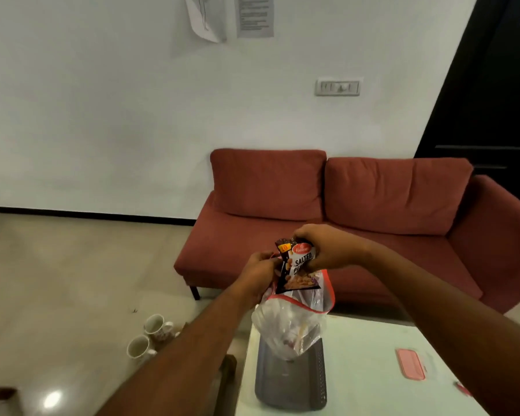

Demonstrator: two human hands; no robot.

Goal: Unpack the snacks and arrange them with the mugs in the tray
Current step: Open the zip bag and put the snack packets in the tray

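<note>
Fingers of the right hand (327,247) pinch the top edge of a salted peanuts packet (297,267), holding it just above the mouth of a clear plastic bag (288,328). The left hand (260,274) is clenched on the bag's red-trimmed rim, just left of the packet. The bag hangs below the packet, its bottom resting in a grey tray (291,382), which sits on a white table (367,364). More items show dimly inside the bag; what they are cannot be told. Two white mugs (149,336) stand on the floor, well left of the tray and below table level.

Likely risks: the thin bag could slip from the left hand's grip and spill its contents off the table edge beside the tray. The light packet, gripped only at its top, could drop. Reaching down for the mugs could knock them over.
</note>
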